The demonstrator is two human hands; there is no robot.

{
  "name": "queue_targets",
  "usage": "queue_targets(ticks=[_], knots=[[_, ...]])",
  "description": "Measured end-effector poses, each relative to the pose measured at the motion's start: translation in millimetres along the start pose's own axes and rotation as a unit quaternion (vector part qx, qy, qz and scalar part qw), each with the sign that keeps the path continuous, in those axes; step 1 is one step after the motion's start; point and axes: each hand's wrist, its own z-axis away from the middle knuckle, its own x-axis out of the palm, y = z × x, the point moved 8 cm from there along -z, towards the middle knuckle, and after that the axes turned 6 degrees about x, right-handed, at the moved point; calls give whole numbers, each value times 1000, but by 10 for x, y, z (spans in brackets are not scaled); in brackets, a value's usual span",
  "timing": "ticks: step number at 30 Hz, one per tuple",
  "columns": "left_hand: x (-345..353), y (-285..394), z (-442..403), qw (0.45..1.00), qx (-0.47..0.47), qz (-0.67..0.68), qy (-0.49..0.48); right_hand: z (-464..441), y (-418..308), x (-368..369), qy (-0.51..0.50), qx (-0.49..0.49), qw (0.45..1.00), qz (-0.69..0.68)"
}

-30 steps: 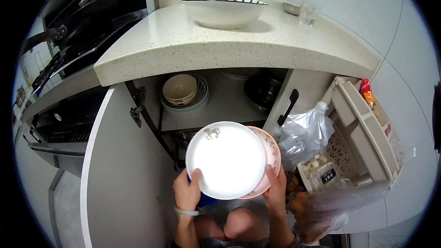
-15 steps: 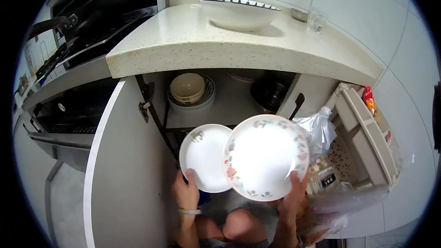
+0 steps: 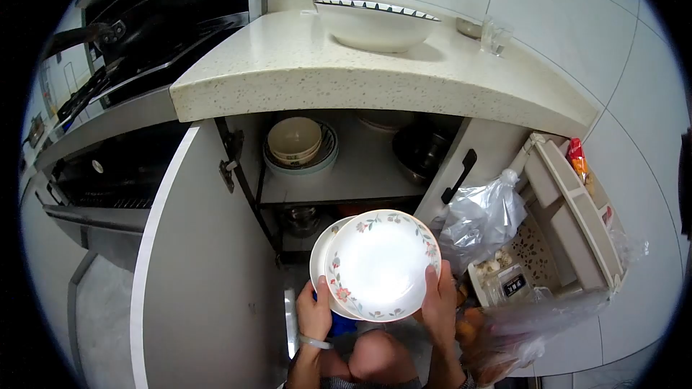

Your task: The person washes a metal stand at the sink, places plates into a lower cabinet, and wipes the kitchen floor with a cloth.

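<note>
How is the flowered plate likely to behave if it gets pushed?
The flowered plate has a smooth, bright sheen, so it may slide easily over the lower plate. Its ceramic look suggests it is probably stiff and could chip if knocked.

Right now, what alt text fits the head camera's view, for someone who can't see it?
A person's left hand and right hand hold a flower-rimmed plate overlapping a second white plate, before an open cabinet. Stacked bowls sit on the cabinet's shelf, and a large white bowl stands on the counter above.
</note>
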Motion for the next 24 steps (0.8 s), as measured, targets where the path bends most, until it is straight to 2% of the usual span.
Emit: queue_targets(ticks=[3, 4, 5, 8, 13, 19, 21, 22, 24], knots=[[-43, 32, 22, 1000, -3, -17, 5, -185, 158, 7, -2, -20, 999, 30], [-55, 49, 23, 1000, -3, -17, 4, -270, 370, 121, -60, 27, 989, -132], [-60, 70, 25, 1000, 0, -26, 1, -305, 528, 229, -116, 74, 947, -289], [-53, 72, 36, 1000, 7, -29, -3, -306, 648, 330, -158, 108, 921, -339], [-61, -1, 28, 998, 4, -57, -12, -309, 569, 390, -146, 57, 922, -353], [-84, 96, 70, 999, 37, -5, 6, -282, 468, 353, -112, 2, 942, -315], [-41, -28, 100, 996, -59, 60, -25, -289, 445, 341, -93, -25, 954, -283], [-50, 21, 110, 996, -60, 61, -25, -285, 437, 339, -87, -31, 957, -273], [-45, 346, 100, 996, 57, 49, -46, -284, 413, 341, -81, -37, 960, -265]])
